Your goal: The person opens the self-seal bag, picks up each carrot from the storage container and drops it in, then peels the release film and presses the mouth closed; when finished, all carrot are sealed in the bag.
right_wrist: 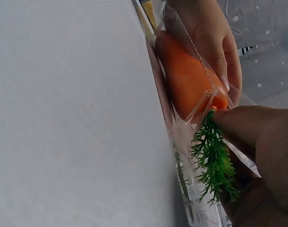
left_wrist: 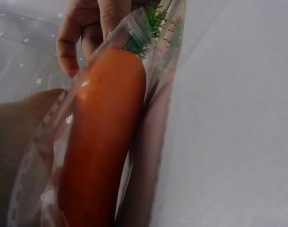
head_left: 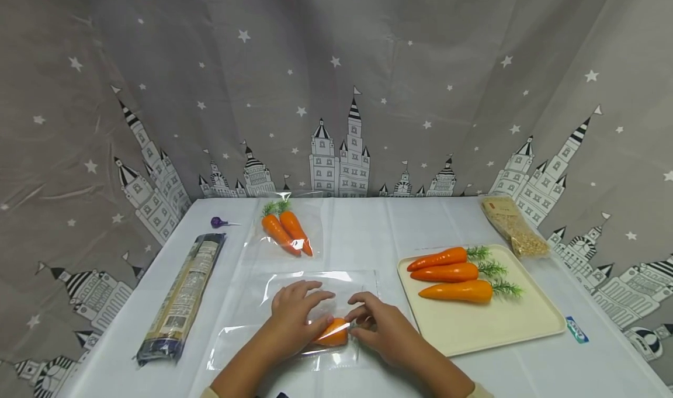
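An orange toy carrot (head_left: 332, 335) with a green leafy top (right_wrist: 210, 156) lies partly inside a clear plastic bag (head_left: 229, 342). My left hand (head_left: 294, 315) rests over the bag, its thumb against the carrot and its other fingers stretched forward. At the leafy end, my right hand (head_left: 386, 331) pinches the carrot's top with thumb and fingers by the bag's mouth. The leaves stick out past the thumb in the right wrist view. Under the left hand, the carrot's narrow end is hidden in the head view.
Several carrots (head_left: 456, 291) lie on a cream tray (head_left: 494, 334) at right. Two more carrots (head_left: 282, 234) are in a clear bag at the back. A long packet (head_left: 181, 296) and a purple lollipop (head_left: 218, 222) lie left; a grain bag (head_left: 515, 228) stands back right.
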A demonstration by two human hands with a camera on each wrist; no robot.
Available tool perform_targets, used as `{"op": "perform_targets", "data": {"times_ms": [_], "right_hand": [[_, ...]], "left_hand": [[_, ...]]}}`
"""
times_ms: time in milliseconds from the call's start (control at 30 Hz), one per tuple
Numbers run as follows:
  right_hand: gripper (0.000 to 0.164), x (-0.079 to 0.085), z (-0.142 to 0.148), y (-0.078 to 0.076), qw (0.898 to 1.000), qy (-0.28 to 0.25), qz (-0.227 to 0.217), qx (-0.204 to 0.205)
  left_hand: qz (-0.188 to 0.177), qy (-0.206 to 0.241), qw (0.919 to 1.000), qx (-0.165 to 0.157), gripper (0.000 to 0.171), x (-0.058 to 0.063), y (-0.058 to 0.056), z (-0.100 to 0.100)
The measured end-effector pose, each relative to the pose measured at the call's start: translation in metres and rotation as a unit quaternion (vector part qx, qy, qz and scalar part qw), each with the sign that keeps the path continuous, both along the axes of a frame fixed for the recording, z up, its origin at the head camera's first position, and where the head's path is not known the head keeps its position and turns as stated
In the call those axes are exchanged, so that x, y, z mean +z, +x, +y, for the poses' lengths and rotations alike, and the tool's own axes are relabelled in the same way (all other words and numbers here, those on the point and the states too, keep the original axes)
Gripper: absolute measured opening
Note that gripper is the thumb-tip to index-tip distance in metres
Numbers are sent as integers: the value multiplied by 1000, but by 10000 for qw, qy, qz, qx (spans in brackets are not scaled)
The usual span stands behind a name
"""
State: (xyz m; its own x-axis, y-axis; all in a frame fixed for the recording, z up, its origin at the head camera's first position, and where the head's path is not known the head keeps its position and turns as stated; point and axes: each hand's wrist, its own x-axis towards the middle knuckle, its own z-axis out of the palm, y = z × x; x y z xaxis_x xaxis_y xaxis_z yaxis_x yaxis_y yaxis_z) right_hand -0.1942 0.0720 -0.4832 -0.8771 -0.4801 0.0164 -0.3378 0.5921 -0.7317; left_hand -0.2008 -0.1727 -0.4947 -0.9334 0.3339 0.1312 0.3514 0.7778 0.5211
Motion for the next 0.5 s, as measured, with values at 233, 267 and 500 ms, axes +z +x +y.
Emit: {"op": "perform_targets", "data": {"times_ms": [233,267,500], "right_hand": [[50,-1,1,0,9992,73,-180,354],[50,-1,1,0,9989,89,-226,402],[48,3,8,-2,9987,158,-240,423]], "left_hand": [[-112,-69,9999,62,42,0,-1,0],[-140,-67,9999,73,42,0,-1,0],[-230,61,9997,112,43,0,0,0]]}}
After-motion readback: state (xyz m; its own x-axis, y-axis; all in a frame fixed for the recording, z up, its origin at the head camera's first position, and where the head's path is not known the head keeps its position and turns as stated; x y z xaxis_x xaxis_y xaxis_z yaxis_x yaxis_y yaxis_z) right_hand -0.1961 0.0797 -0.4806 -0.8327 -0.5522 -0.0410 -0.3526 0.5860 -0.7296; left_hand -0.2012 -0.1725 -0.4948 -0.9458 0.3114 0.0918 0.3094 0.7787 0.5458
